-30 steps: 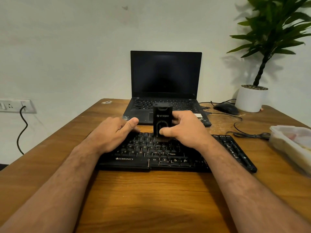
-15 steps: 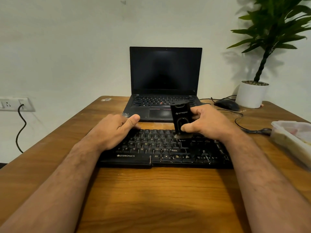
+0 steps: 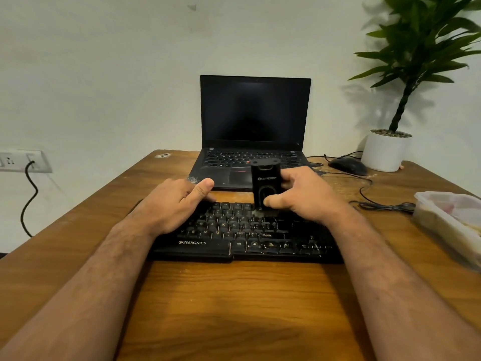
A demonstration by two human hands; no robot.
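A black keyboard (image 3: 242,241) lies on the wooden table (image 3: 234,308) in front of me. My right hand (image 3: 302,196) grips a small black upright device (image 3: 265,186) with a pale brush end that touches the keys near the keyboard's upper middle. My left hand (image 3: 177,201) rests on the keyboard's left part, fingers curled over its far edge, thumb raised. The keys under both hands are hidden.
An open laptop (image 3: 255,126) with a dark screen stands behind the keyboard. A black mouse (image 3: 347,165) with a coiled cable and a potted plant (image 3: 385,149) sit at the back right. A clear plastic box (image 3: 453,220) lies at the right edge. A wall socket (image 3: 23,161) is on the left.
My right hand carried the black device to the right over the keys, then back toward the middle. My left hand has stayed on the keyboard's left part.
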